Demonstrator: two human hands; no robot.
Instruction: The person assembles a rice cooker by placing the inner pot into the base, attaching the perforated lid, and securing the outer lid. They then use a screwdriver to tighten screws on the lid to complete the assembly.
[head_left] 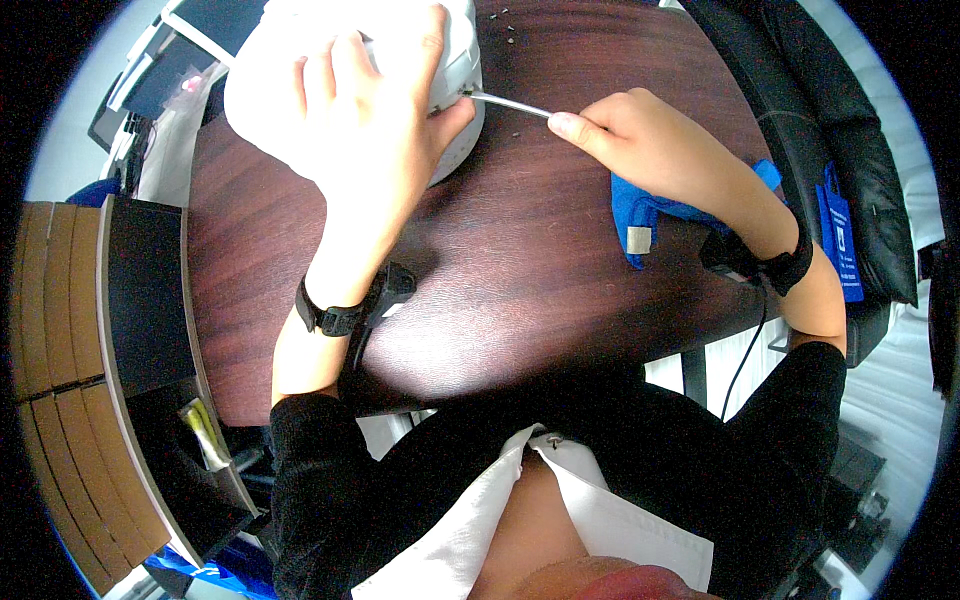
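Observation:
A rounded white appliance housing [270, 90], washed out by glare, sits on the dark wooden table at the far side. Across its top lies my left hand [370, 130], fingers spread, with the thumb over the near right edge. My right hand [620, 130] is closed around a slim silver metal tool [510, 103]. The tool's tip meets a small dark opening in the housing's right side, close to my left thumb. My palm hides the tool's other end, so its exact kind cannot be told. Several tiny loose bits [508, 25] lie on the table beyond.
Under my right forearm is a blue cloth item [635, 215] with a pale tag. A black device [730, 255] with a cable is by my right wrist. Black leather seating [850, 130] and a blue bag [838, 235] line the right; brown boxes [60, 300] stand left.

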